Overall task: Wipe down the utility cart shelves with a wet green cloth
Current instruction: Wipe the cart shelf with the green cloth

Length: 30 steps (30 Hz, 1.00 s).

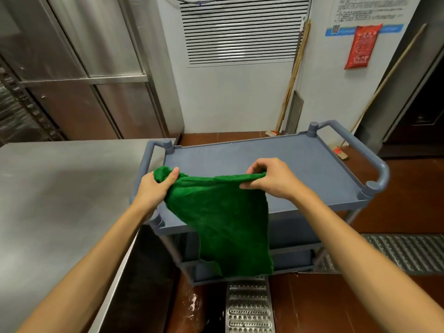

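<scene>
A green cloth (223, 219) hangs spread out in the air above the near edge of a grey-blue utility cart (300, 162). My left hand (156, 188) grips the cloth's upper left corner. My right hand (271, 179) pinches its upper right edge. The cloth's lower part drapes down in front of the cart and hides part of the two lower shelves (295, 258). The top shelf is bare, with tube handles at both ends.
A stainless steel table (60, 200) stands close on the left, touching the cart's left handle. Steel cabinets (96, 68) fill the back left. Broom handles (293, 75) lean against the white wall behind. Metal floor drain grates (408, 253) lie right and below.
</scene>
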{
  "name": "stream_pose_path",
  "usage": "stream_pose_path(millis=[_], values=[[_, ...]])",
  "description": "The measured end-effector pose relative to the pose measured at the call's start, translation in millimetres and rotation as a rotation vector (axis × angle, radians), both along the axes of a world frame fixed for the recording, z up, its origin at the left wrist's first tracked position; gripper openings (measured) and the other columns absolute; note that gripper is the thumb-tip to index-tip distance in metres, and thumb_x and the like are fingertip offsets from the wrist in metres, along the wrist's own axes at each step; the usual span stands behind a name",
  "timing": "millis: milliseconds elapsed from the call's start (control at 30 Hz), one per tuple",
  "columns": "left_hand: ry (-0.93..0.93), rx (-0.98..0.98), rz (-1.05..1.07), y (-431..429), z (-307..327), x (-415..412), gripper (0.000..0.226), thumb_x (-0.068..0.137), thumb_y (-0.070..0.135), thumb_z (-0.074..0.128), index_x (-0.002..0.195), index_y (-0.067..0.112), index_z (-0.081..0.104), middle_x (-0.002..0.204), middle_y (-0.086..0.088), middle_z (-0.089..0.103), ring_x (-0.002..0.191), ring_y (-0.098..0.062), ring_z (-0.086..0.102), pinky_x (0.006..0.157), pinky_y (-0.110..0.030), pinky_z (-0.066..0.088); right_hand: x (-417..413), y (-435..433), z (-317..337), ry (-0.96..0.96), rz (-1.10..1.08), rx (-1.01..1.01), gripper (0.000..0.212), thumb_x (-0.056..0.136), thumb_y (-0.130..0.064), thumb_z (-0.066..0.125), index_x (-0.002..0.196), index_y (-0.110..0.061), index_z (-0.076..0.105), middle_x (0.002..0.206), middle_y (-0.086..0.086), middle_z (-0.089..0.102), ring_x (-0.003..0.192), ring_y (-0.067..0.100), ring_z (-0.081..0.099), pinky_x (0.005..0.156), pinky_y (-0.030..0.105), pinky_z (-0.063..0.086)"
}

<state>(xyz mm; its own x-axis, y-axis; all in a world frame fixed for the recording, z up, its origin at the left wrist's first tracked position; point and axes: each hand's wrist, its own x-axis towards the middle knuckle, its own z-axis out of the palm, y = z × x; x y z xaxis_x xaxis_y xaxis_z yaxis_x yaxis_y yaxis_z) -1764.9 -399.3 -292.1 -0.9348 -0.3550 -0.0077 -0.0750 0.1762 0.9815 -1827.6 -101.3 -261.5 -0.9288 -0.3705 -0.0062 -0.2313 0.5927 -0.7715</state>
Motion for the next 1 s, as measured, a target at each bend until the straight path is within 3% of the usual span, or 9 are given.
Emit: stream_pose_path(millis=[133, 300, 400, 500, 600, 700, 867, 933, 1000], values=[[0.029, 0.01, -0.08, -17, 17, -41, 0.042, 0.086, 0.037, 0.07, 0.1, -0.002, 0.069, 0.097, -0.017, 0.074, 0.096, -0.032, 0.071, 0.088, -0.044, 0.057, -43, -5, 15, 0.063, 0.02, 0.049, 0.019, 0.073, -0.036, 0.084, 0.083, -0.023, 0.072, 0.085, -0.001, 0.069, 0.083, 0.017, 0.064, 0.069, 0.034, 0.055], [0.156, 0.065, -0.133, -41, 69, -110, 0.043, 0.076, 0.034, 0.08, 0.095, -0.003, 0.07, 0.097, -0.019, 0.073, 0.087, -0.024, 0.068, 0.092, -0.044, 0.055, -106, -29, 54, 0.231, -0.018, -0.038, 0.015, 0.078, -0.033, 0.08, 0.088, -0.024, 0.072, 0.082, -0.01, 0.066, 0.081, 0.008, 0.06, 0.067, 0.023, 0.043], [0.217, 0.065, -0.124, -61, 106, -153, 0.055, 0.073, 0.038, 0.084, 0.101, -0.007, 0.067, 0.107, -0.025, 0.071, 0.091, -0.029, 0.069, 0.091, -0.051, 0.055, -147, -48, 86, 0.312, -0.013, -0.067, 0.015, 0.079, -0.035, 0.079, 0.087, -0.025, 0.072, 0.078, -0.008, 0.067, 0.077, 0.01, 0.06, 0.066, 0.027, 0.047], [0.243, 0.031, -0.126, -87, 131, -201, 0.049, 0.069, 0.042, 0.086, 0.094, 0.002, 0.072, 0.102, -0.019, 0.073, 0.086, -0.025, 0.07, 0.086, -0.044, 0.058, -195, -74, 113, 0.387, -0.026, -0.028, 0.017, 0.079, -0.035, 0.079, 0.089, -0.023, 0.075, 0.081, 0.0, 0.069, 0.078, 0.014, 0.062, 0.07, 0.033, 0.051], [0.282, -0.045, -0.103, -113, 147, -248, 0.05, 0.067, 0.047, 0.086, 0.092, 0.005, 0.073, 0.097, -0.015, 0.073, 0.086, -0.022, 0.069, 0.092, -0.045, 0.056, -239, -100, 133, 0.41, -0.048, -0.005, 0.015, 0.079, -0.036, 0.079, 0.087, -0.024, 0.072, 0.084, 0.003, 0.069, 0.084, 0.02, 0.065, 0.073, 0.037, 0.054], [0.328, -0.055, -0.079, -136, 161, -291, 0.056, 0.069, 0.046, 0.084, 0.098, 0.0, 0.072, 0.099, -0.015, 0.073, 0.086, -0.022, 0.069, 0.092, -0.045, 0.056, -280, -126, 149, 0.463, -0.072, -0.009, 0.017, 0.08, -0.034, 0.079, 0.09, -0.022, 0.071, 0.082, 0.001, 0.066, 0.078, 0.016, 0.062, 0.065, 0.027, 0.053], [0.378, -0.104, -0.056, -170, 175, -354, 0.054, 0.076, 0.042, 0.081, 0.101, -0.005, 0.07, 0.099, -0.017, 0.071, 0.082, -0.019, 0.067, 0.081, -0.035, 0.057, -339, -165, 162, 0.479, -0.102, -0.002, 0.017, 0.082, -0.029, 0.078, 0.094, -0.025, 0.065, 0.09, 0.002, 0.063, 0.065, 0.004, 0.055, 0.045, 0.004, 0.036], [0.34, -0.115, -0.059, -182, 168, -377, 0.045, 0.077, 0.041, 0.081, 0.095, 0.001, 0.072, 0.094, -0.012, 0.072, 0.079, -0.016, 0.067, 0.077, -0.03, 0.057, -362, -177, 154, 0.466, -0.104, 0.014, 0.017, 0.083, -0.026, 0.077, 0.095, -0.022, 0.066, 0.091, 0.003, 0.063, 0.063, 0.006, 0.055, 0.044, 0.005, 0.038], [0.296, -0.103, -0.052, -189, 149, -394, 0.031, 0.078, 0.039, 0.081, 0.085, 0.01, 0.071, 0.086, -0.006, 0.071, 0.074, -0.012, 0.066, 0.071, -0.027, 0.054, -382, -188, 135, 0.43, -0.107, 0.055, 0.021, 0.084, -0.025, 0.077, 0.101, -0.015, 0.069, 0.093, 0.005, 0.064, 0.068, 0.015, 0.06, 0.053, 0.016, 0.046]])
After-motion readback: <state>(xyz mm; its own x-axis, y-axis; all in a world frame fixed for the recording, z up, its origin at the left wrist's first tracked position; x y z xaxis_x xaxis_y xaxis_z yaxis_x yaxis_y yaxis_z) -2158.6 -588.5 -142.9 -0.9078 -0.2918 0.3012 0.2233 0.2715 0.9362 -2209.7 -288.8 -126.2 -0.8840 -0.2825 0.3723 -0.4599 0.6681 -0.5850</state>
